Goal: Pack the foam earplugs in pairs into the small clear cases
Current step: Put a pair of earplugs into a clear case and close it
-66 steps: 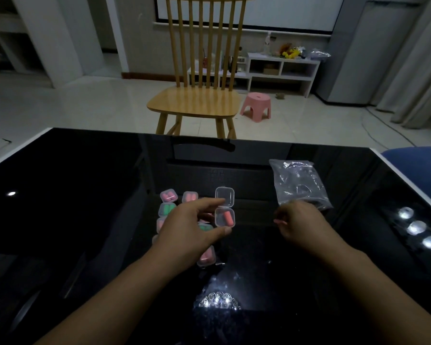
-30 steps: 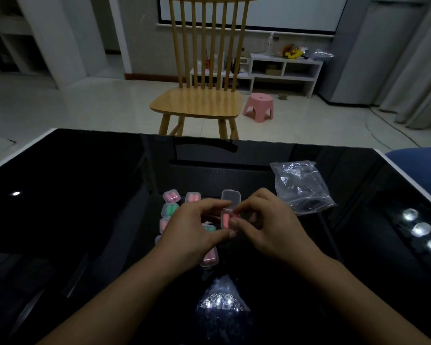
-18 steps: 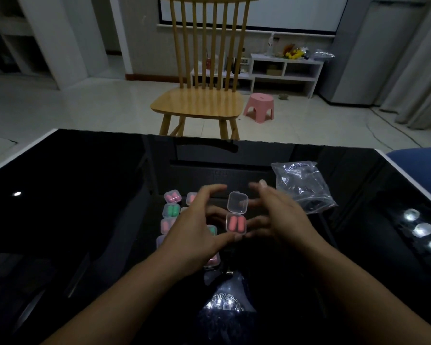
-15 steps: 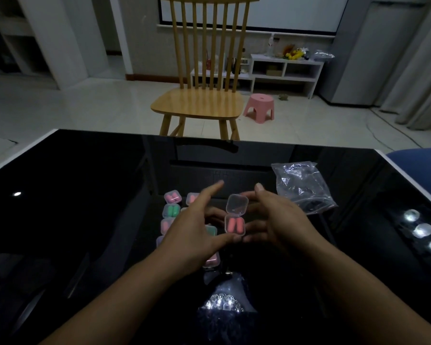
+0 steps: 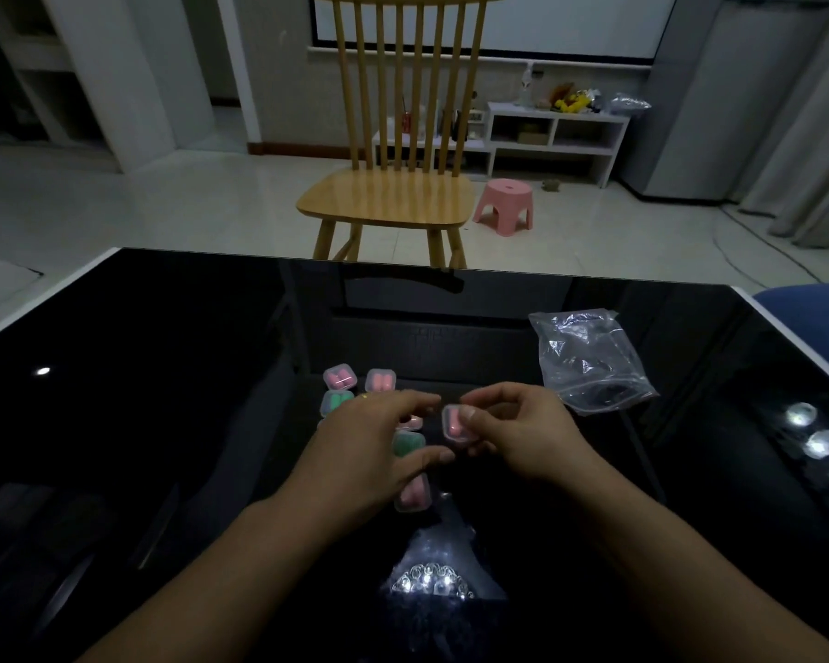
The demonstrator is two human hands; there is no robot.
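My right hand point(image 5: 522, 435) pinches a small clear case point(image 5: 453, 427) holding pink earplugs, thumb on top, its lid down. My left hand point(image 5: 369, 454) hovers just left of it with loosely curved fingers; its thumb and forefinger bracket the case's left edge, and I cannot tell whether they touch it. On the black table point(image 5: 164, 399), partly under the left hand, lie several filled cases: two pink ones point(image 5: 340, 377) point(image 5: 380, 380) at the back, a green one point(image 5: 335, 402), another green point(image 5: 408, 445) and a pink one point(image 5: 413, 495) nearer me.
A crumpled clear plastic bag point(image 5: 589, 363) lies to the right of my hands. Lamp reflections glare on the glossy top at the right point(image 5: 819, 442) and near me point(image 5: 429, 579). Beyond the far edge stands a wooden chair point(image 5: 388, 198).
The open case held up between both hands now has its lid down. My right hand has taken it in a pinch, and the left hand's fingers have curled in and eased off.
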